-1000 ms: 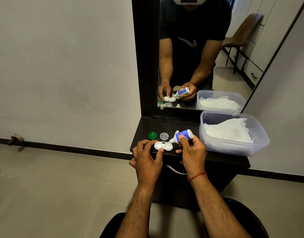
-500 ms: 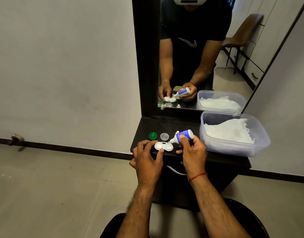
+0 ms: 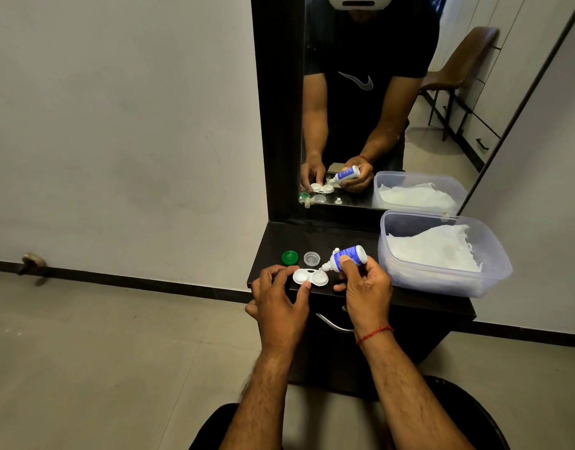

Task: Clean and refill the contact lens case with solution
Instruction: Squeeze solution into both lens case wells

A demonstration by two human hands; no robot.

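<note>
A white two-well contact lens case point(image 3: 310, 277) lies open on the dark dresser top point(image 3: 312, 238). My left hand point(image 3: 279, 297) pinches the case's left end between thumb and fingers. My right hand point(image 3: 365, 289) grips a small blue-and-white solution bottle point(image 3: 348, 257), tipped sideways with its nozzle over the right well. A green cap point(image 3: 289, 257) and a clear cap point(image 3: 311, 258) lie just behind the case. A tiny white bottle cap point(image 3: 337, 250) sits behind the nozzle.
A clear plastic tub point(image 3: 442, 280) holding white tissue stands at the right of the dresser. A mirror point(image 3: 377, 108) rises behind. A drawer handle point(image 3: 331, 324) curves below the top's front edge. Tiled floor lies to the left.
Almost nothing differs. Both hands keep their hold, and the bottle stays tipped over the case's right well.
</note>
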